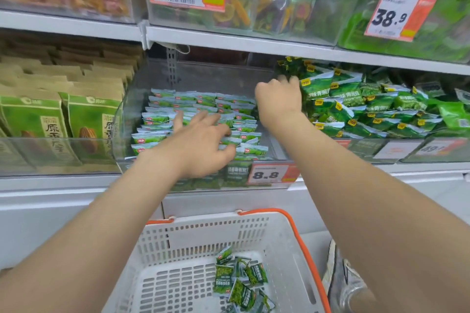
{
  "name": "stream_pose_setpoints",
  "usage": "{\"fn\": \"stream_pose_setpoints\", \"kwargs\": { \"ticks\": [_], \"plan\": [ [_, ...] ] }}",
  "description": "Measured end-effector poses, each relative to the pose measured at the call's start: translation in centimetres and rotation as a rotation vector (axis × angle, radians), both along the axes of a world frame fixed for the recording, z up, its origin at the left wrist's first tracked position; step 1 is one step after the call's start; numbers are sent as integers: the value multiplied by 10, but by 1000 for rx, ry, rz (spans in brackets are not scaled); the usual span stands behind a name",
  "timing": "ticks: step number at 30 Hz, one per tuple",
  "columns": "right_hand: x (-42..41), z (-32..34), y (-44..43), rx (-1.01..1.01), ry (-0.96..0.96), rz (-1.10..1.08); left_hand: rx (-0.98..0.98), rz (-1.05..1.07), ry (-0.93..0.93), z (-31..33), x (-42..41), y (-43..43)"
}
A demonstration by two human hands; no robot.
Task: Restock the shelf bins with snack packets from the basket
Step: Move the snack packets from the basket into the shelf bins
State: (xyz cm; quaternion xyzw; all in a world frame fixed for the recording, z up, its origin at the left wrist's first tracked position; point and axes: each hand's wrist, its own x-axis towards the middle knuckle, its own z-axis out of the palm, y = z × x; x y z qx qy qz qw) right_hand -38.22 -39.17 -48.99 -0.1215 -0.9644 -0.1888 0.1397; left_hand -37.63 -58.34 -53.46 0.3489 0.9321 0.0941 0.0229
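Press lightly with flat, spread-fingered left hand (201, 140) to level rows (160, 119) in the bin (119, 119). Cannot tell whether curled right hand (278, 99), at the bin's right wall, grips anything. Square edges upright, then fetch packets (239, 279) from basket (203, 231).

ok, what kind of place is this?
Most likely a shop's snack aisle: printed price tags on clear shelf bins packed with green snack packets, plus a plastic shopping basket below.

A shop: shelves of clear bins (195, 71) with price tags (269, 174) and a shopping basket (216, 231).
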Motion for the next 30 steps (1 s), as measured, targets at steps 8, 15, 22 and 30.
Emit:
{"fn": "stream_pose_setpoints", "kwargs": {
  "ticks": [8, 15, 22, 30],
  "plan": [
    [-56, -21, 14, -73, -120, -19, 4, 10, -141, -1, -8, 2],
    [-85, -13, 20, -117, -301, 49, 46, 12, -144, -6, -7, 0],
    [-77, -19, 18, -62, -203, 8, 52, 23, -145, -4, -5, 0],
    [-40, -11, 15, -323, -134, -29, 115, 10, 41, -3, 3, -4]
  ]
}}
